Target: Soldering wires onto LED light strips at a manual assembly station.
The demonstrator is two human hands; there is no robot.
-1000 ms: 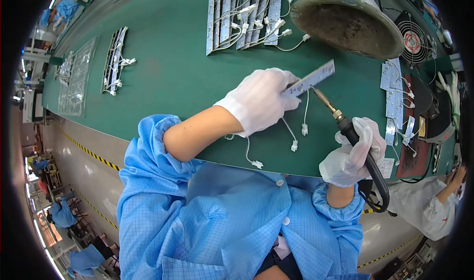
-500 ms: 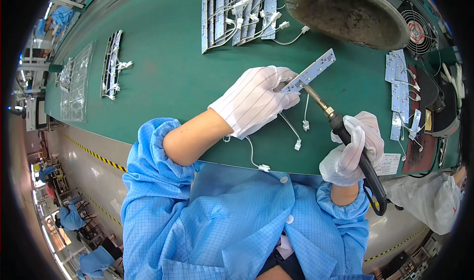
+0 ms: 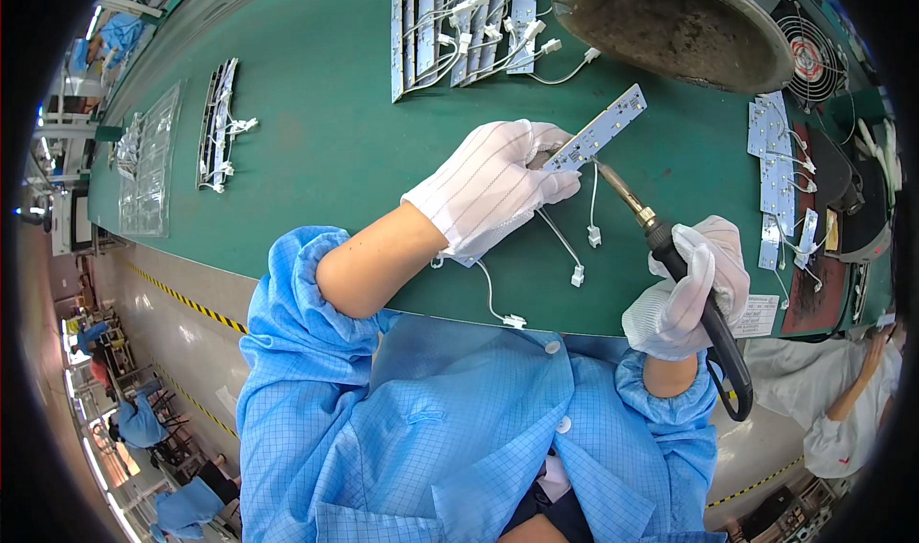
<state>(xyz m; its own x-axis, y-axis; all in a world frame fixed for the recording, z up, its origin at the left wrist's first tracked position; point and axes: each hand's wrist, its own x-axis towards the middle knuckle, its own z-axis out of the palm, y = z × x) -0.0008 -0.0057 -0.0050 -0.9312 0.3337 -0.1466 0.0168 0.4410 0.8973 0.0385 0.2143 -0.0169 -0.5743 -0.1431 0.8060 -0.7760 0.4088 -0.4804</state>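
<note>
Left hand (image 3: pixel 493 181) grips light strip (image 3: pixel 605 128) above counter (image 3: pixel 316 132), inward of near edge; right hand (image 3: pixel 691 289) holds soldering iron (image 3: pixel 667 248), tip just beside strip, contact unclear. Soldering seems in hand; next move calls for steady strip, careful tip.

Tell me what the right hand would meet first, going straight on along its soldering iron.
Most likely the pale circuit board that the left hand holds: the soldering iron in the right hand points at its lower edge, though depth is unclear.
</note>
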